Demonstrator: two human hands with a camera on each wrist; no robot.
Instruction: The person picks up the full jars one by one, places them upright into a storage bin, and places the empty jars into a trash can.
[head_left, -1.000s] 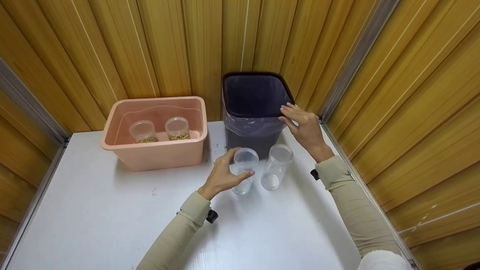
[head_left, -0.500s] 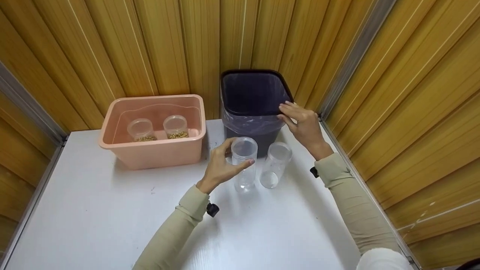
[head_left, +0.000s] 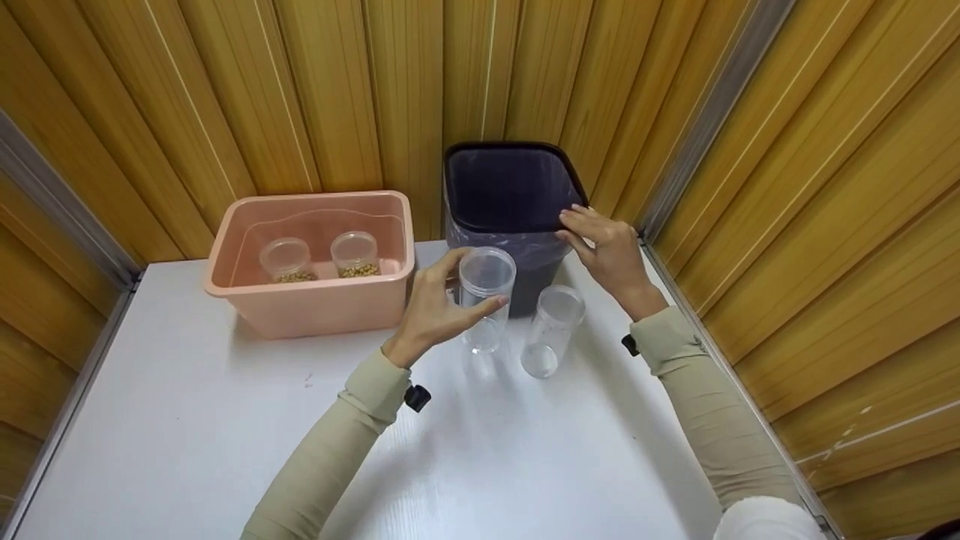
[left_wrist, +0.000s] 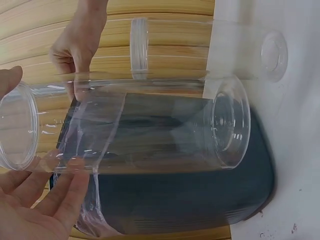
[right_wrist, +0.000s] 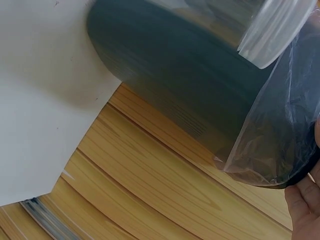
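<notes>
Likely half-done: clear-plastic grain jars (head_left: 354, 255) are stowed in pink plastic tub (head_left: 322, 309) at 11 o'clock, empty clear-plastic cylinder (head_left: 487, 277) is gripped by left hand (head_left: 433, 301), dark plastic bin (head_left: 538, 262) by right hand (head_left: 607, 253), matching cylinder (head_left: 553, 334) pending.

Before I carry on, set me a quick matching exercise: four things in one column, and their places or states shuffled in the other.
Column one
1. left hand
2. right hand
3. pink tub
4. dark bin

Column two
A. holds two jars with small yellowish pieces in the bottom
B. lined with a see-through plastic bag
C. at the rim of item 4
D. gripping a clear jar

Right pairs: 1-D, 2-C, 3-A, 4-B.
</notes>
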